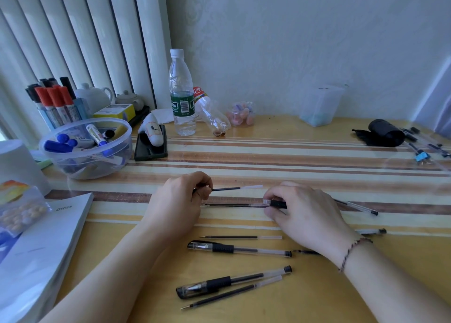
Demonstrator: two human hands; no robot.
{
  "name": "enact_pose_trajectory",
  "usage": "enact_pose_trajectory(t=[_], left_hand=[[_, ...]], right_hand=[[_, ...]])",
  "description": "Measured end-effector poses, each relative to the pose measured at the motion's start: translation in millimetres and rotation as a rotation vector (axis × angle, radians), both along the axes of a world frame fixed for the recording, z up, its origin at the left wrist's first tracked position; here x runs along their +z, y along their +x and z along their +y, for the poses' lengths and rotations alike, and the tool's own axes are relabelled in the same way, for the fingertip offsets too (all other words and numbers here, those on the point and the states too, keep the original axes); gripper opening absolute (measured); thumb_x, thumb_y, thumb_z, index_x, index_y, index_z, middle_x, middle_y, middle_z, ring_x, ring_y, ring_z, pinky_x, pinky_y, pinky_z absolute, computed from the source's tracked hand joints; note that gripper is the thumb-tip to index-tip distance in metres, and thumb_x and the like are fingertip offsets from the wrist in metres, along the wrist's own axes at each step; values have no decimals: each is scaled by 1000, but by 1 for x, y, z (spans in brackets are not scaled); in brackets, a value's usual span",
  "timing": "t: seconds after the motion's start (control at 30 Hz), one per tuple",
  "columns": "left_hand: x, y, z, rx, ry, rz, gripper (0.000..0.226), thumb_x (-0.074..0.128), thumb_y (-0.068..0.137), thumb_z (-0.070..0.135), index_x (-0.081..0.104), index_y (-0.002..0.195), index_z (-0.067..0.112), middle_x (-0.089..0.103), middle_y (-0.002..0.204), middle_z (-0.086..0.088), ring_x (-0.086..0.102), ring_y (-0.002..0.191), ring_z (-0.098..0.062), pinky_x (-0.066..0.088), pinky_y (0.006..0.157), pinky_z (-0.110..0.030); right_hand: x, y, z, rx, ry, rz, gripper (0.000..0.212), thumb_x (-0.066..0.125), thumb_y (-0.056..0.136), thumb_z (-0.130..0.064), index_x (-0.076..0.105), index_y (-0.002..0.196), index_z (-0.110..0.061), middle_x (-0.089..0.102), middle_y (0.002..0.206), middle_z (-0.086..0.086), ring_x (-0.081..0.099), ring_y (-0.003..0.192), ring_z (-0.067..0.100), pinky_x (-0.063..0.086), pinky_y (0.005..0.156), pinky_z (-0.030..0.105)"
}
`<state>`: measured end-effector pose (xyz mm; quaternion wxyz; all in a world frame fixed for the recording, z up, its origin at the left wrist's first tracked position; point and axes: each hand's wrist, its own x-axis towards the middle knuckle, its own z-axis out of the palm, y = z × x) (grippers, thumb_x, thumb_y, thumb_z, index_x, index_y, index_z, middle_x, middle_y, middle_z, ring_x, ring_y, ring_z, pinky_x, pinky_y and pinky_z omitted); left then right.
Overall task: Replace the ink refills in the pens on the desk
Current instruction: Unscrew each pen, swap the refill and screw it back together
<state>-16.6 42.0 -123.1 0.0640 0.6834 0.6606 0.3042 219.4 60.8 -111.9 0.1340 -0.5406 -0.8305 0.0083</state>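
I see a yellow striped desk (317, 156) against a pale wall; my left hand (178, 200) pinches a thin black refill (234, 188), my right hand (305, 212) grips a clear pen barrel (273, 203).

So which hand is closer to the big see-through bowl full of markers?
Left. The left hand is just right of and in front of the clear bowl. The right hand is farther right, past the left hand.

Soft daylight, wide-angle edge distortion
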Motion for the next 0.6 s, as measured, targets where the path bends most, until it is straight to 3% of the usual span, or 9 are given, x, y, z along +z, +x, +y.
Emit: enact_pose_trajectory(t=[0.23, 0.6], left_hand=[[0, -1, 0, 4, 3, -11, 21, 55, 95, 18, 56, 84, 36, 66, 76, 16, 55, 63, -3, 51, 59, -31], [1, -1, 0, 0, -1, -13, 22, 55, 94, 17, 55, 83, 35, 67, 77, 15, 52, 58, -2, 44, 55, -26]], right_hand=[[0, -1, 0, -1, -5, -5, 26, 52, 89, -50, 61, 111, -40, 62, 103, -20, 60, 77, 9, 53, 62, 29], [0, 0, 0, 10, 10, 14, 27, 53, 89, -50, 60, 112, -40, 62, 101, -19, 61, 79, 8, 54, 63, 28]])
